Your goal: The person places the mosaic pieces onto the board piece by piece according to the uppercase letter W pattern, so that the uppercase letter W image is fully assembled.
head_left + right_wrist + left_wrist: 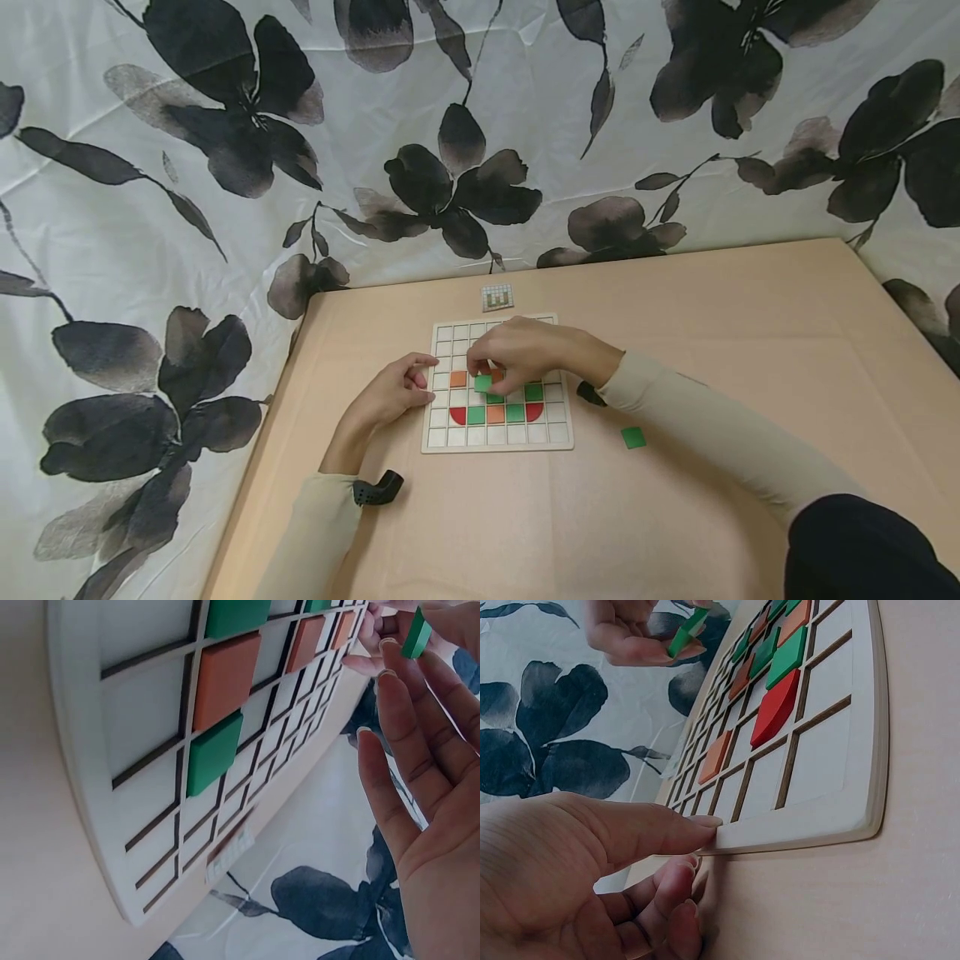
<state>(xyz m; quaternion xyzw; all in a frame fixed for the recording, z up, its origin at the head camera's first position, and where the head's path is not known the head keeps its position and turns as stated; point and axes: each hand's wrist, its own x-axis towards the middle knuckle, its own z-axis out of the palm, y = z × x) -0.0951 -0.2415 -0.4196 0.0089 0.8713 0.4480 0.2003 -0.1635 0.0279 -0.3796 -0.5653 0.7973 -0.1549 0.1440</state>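
Observation:
A white grid board (453, 442) holds green and orange square tiles and two red rounded tiles. Above its middle, my right hand (517, 354) pinches a green square tile (483, 383) between thumb and fingers. In the right wrist view, that green tile (417, 634) is held clear of the board at the fingertips. My left hand (390, 390) rests at the board's left edge, thumb and index finger spread apart along it. The left wrist view shows the left thumb (660, 831) touching the frame, with other fingers loosely bent beside it. My right hand partly hides the board's upper middle.
A loose green square tile (633, 437) lies on the wooden table (675, 517), right of the board, near my right forearm. Behind the board is a small pattern card (497, 297). A flowered cloth (360, 108) hangs at the table's back and left.

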